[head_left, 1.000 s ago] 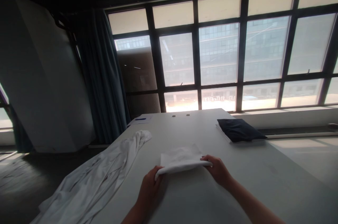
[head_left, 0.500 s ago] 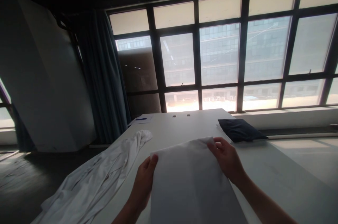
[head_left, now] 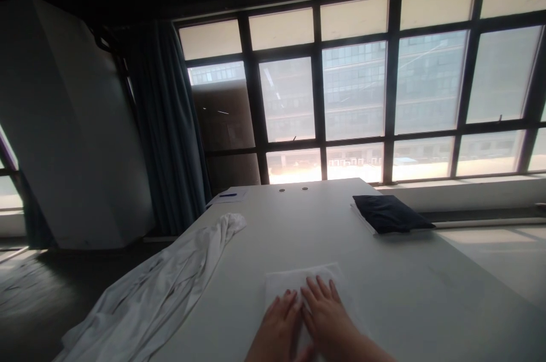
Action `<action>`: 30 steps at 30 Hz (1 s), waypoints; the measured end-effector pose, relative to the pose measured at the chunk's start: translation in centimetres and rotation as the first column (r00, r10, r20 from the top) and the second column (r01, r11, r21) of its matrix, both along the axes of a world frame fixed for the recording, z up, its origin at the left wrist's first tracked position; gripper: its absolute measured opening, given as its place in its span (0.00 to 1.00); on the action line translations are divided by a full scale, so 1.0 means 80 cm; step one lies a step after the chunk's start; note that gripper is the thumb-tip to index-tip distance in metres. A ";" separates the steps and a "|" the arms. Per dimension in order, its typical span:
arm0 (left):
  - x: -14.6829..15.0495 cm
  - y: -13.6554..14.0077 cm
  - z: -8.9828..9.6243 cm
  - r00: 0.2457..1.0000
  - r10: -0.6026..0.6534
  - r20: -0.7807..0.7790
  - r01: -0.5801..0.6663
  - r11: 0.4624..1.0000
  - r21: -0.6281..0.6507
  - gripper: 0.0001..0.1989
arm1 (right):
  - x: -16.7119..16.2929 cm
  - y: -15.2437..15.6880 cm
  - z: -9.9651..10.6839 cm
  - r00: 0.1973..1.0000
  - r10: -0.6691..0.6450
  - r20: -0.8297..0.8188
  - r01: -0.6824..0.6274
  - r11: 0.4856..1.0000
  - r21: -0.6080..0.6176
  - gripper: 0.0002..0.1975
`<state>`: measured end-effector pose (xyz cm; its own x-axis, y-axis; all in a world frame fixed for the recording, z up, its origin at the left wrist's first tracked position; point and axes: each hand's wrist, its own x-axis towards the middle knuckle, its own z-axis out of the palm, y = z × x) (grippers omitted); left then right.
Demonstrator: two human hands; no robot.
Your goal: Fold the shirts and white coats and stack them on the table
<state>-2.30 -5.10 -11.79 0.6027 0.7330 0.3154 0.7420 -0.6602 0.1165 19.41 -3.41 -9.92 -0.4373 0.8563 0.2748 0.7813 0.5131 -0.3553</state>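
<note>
A folded white cloth (head_left: pixel 298 275) lies flat on the white table (head_left: pixel 281 231), near its front edge. My left hand (head_left: pixel 278 325) rests on the cloth, palm down with fingers stretched forward. Beside it, my right hand (head_left: pixel 326 311) presses on the same cloth, its fingers spread. The two hands nearly touch at the fingers. Their forearms hide the near part of the cloth.
A crumpled white cloth (head_left: pixel 170 271) covers the table's left edge and hangs over it. Toward the far right sits a folded dark cloth (head_left: pixel 388 214) on top of something white. A pen (head_left: pixel 228 195) lies on paper at the far left corner.
Both hands have come down from holding up the white cloth by its far corners. The cloth now lies on the table, and the hands have moved together on top of it.
</note>
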 end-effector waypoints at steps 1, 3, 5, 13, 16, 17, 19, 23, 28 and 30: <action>0.003 0.002 -0.013 0.997 -0.017 -0.078 0.017 1.000 -0.003 0.35 | 0.000 -0.001 -0.007 0.999 0.035 0.016 -0.035 0.999 -0.008 0.27; 0.006 0.007 -0.033 0.985 -0.018 -0.170 0.018 1.000 -0.003 0.38 | 0.005 0.001 -0.014 0.997 0.079 0.012 -0.079 0.997 0.004 0.28; 0.006 0.011 -0.043 0.979 -0.014 -0.201 0.015 1.000 0.007 0.41 | 0.011 0.007 -0.013 0.997 0.077 -0.005 -0.077 0.997 0.015 0.28; 0.015 0.000 -0.027 0.970 -0.135 -0.200 0.160 0.981 0.112 0.32 | 0.046 0.049 -0.008 0.992 -0.125 -0.019 0.125 0.990 0.058 0.27; 0.016 -0.004 -0.010 0.979 -0.140 -0.149 0.152 0.986 0.069 0.31 | 0.052 0.049 0.002 0.963 -0.265 -0.054 0.271 0.948 0.165 0.23; 0.015 -0.004 -0.004 0.980 -0.145 -0.134 0.151 0.988 0.035 0.33 | 0.050 0.045 0.007 0.962 -0.266 -0.064 0.274 0.938 0.214 0.21; 0.012 -0.004 0.008 0.986 -0.131 -0.106 0.129 0.991 -0.029 0.40 | 0.039 0.029 0.017 0.980 -0.189 -0.063 0.199 0.940 0.278 0.16; 0.005 0.000 0.016 0.998 0.054 -0.015 -0.054 0.998 -0.028 0.43 | 0.009 -0.004 0.022 0.998 0.037 -0.041 -0.027 0.975 0.220 0.07; 0.006 -0.004 0.022 0.971 0.210 0.113 -0.209 0.978 -0.020 0.35 | 0.013 -0.008 0.021 0.962 0.233 -0.142 -0.229 0.972 0.045 0.13; 0.009 -0.009 0.031 0.971 0.198 0.134 -0.192 0.980 -0.058 0.30 | 0.025 -0.002 0.025 0.932 0.310 -0.185 -0.314 0.949 0.007 0.18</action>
